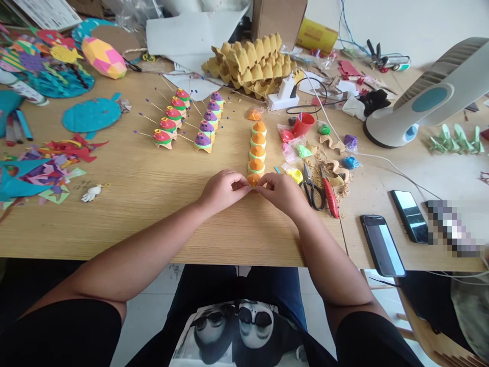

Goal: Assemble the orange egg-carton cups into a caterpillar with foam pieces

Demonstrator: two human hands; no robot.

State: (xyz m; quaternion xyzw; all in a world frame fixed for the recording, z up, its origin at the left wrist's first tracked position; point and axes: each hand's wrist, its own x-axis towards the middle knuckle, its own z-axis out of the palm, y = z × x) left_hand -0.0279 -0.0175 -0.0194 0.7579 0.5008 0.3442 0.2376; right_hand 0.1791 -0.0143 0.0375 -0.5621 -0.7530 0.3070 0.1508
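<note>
My left hand and my right hand meet at the middle of the wooden table, fingers pinched together on a small orange clay-topped cup. It sits at the near end of a row of orange-and-green clay-topped cups that runs away from me. Left of that row stand two more rows: red-topped cups with toothpicks stuck in them, and purple-topped cups.
Scissors and a red-handled cutter lie right of my hands, beside clay lumps in bags and a red cup. Two phones lie at the right, near a fan. Egg cartons sit behind; paper scraps at the left.
</note>
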